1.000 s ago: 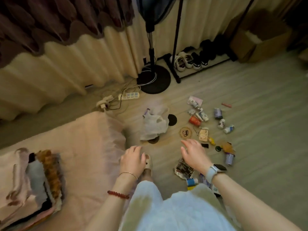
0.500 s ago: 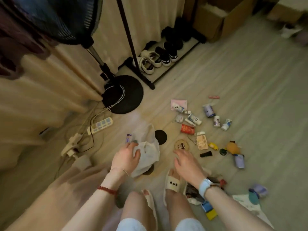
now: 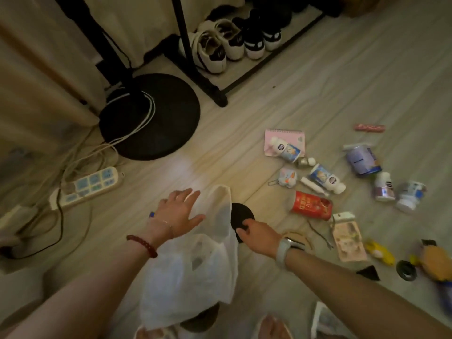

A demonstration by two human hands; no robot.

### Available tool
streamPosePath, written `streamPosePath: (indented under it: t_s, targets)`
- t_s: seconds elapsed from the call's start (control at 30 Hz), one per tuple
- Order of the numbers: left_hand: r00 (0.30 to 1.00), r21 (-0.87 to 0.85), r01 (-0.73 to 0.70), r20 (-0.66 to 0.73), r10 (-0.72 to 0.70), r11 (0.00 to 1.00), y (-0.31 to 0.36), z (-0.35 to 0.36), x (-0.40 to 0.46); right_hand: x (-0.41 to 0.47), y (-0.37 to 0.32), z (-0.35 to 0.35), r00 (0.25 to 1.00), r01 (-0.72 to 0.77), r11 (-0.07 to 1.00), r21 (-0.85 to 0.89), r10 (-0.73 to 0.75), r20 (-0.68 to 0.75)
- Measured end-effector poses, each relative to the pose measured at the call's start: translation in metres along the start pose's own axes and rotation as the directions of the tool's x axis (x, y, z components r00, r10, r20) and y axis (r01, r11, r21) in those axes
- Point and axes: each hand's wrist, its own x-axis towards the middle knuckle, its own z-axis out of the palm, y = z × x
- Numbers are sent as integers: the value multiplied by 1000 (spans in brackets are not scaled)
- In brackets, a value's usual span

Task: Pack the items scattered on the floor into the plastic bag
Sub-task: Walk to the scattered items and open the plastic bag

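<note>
A thin white plastic bag point(image 3: 195, 265) lies crumpled on the floor in front of me. My left hand point(image 3: 179, 212) rests flat on its upper handle, fingers spread. My right hand point(image 3: 259, 234) reaches to a black round disc point(image 3: 241, 214) just right of the bag; its fingertips touch the disc, and a grip is unclear. Scattered to the right are a pink notebook point(image 3: 285, 138), two small bottles point(image 3: 327, 178), a red pack point(image 3: 311, 209), a blue can point(image 3: 363, 159), white jars point(image 3: 384, 189), a carded item point(image 3: 348, 238) and an orange plush point(image 3: 437, 260).
A black fan base point(image 3: 149, 116) with coiled cable stands ahead on the left. A power strip point(image 3: 85, 187) and cords lie at the left. A black rack with shoes point(image 3: 220, 47) is at the back. My feet in slippers point(image 3: 271, 326) are at the bottom edge.
The view has dropped closer to the floor. My left hand slid up onto the bag's handle and spread flat. My right hand moved left from the brown coaster to the black disc.
</note>
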Motion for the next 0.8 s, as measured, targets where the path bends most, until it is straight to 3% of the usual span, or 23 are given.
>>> streamPosePath:
  t_s: [0.13, 0.2, 0.27, 0.33, 0.4, 0.43, 0.57, 0.63, 0.7, 0.8]
  targets:
    - [992, 114, -104, 78, 95, 988, -3, 46, 57, 67, 20, 31, 998, 25, 997, 75, -30, 55]
    - [995, 0, -89, 51, 89, 996, -8, 55, 72, 84, 26, 39, 997, 77, 984, 164, -78, 3]
    - [990, -196, -121, -94, 104, 973, -15, 51, 77, 92, 26, 38, 991, 104, 951, 291, -75, -107]
    - [954, -392, -149, -297, 28, 908, -20, 35, 75, 88, 18, 31, 975, 126, 868, 480, -19, -222]
    - [870, -620, -161, -456, -186, 768, -21, 12, 69, 78, 7, 16, 939, 192, 803, 564, 17, -343]
    - [824, -721, -156, -472, -314, 675, -20, 2, 67, 72, 1, 7, 925, 231, 788, 571, 4, -380]
    - [726, -953, -158, -290, -623, 260, -21, -26, 58, 53, -22, -27, 900, 285, 822, 494, -52, -432]
    - [727, -980, -194, -172, -664, 42, -24, -35, 48, 49, -31, -40, 881, 288, 852, 436, -58, -469]
    - [782, -973, -199, -85, -617, -118, -27, -40, 33, 48, -41, -46, 883, 281, 872, 400, -72, -464]
    - [883, -977, -168, -89, -461, -133, -40, -34, 7, 52, -58, -41, 921, 238, 942, 238, -141, -363]
